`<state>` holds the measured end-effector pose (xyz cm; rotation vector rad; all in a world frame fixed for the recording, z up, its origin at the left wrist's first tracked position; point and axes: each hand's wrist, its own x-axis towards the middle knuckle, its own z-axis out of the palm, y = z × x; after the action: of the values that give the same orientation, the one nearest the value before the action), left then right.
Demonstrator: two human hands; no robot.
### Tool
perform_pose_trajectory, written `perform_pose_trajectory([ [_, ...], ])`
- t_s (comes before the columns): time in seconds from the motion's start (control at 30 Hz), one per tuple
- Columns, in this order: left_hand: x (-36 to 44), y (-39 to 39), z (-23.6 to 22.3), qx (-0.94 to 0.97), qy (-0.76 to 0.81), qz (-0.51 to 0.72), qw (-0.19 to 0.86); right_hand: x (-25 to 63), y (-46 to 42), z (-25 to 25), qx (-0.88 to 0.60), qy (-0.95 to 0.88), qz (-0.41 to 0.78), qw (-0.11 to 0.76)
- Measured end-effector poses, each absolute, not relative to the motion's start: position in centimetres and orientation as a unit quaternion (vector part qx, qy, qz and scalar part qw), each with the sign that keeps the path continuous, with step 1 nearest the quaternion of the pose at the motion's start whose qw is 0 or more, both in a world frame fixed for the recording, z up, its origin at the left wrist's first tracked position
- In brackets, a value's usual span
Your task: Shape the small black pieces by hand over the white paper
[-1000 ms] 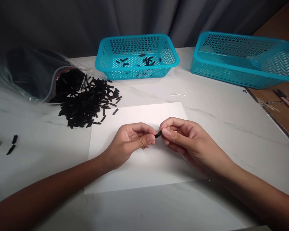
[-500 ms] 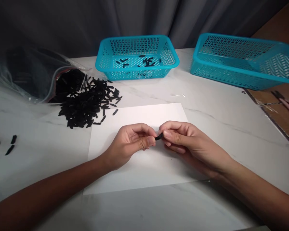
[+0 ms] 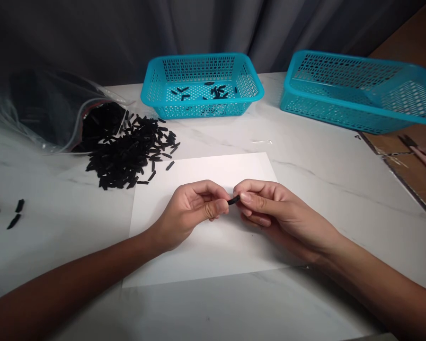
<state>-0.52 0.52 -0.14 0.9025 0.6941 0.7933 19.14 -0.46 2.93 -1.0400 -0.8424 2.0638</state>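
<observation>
A small black elongated piece is pinched at its two ends above a white sheet of paper. My left hand grips the left end between thumb and forefinger. On the other end, my right hand is closed with thumb and fingertips. What the piece is made of, I cannot tell. A heap of similar black pieces spills from a clear zip bag to the left of the paper.
Behind the paper stands a blue perforated basket with several black pieces inside. A second blue basket is at the right. Two black pieces lie far left. A pink-handled tool rests on brown cardboard.
The black piece looks straighter now, where it was curved before. Both hands keep their pinch in nearly the same place.
</observation>
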Motion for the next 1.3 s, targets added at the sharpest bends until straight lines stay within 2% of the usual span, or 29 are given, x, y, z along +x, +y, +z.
perform_pose_trajectory([
  [0.6,-0.41,0.5,-0.26,0.416,0.325,0.379,0.76,19.07,-0.42,2.87,-0.41,-0.328,0.781,0.339],
  [0.9,-0.13,0.48,-0.46,0.419,0.355,0.416,0.725,19.06,0.02,2.79,-0.413,-0.188,0.782,0.428],
  [1.13,0.1,0.15,-0.61,0.445,0.394,0.424,0.683,18.81,-0.16,2.5,-0.457,-0.259,0.759,0.385],
  [1.3,0.19,0.02,-0.32,0.452,0.402,0.424,0.674,18.71,-0.1,2.72,-0.469,-0.276,0.742,0.391],
])
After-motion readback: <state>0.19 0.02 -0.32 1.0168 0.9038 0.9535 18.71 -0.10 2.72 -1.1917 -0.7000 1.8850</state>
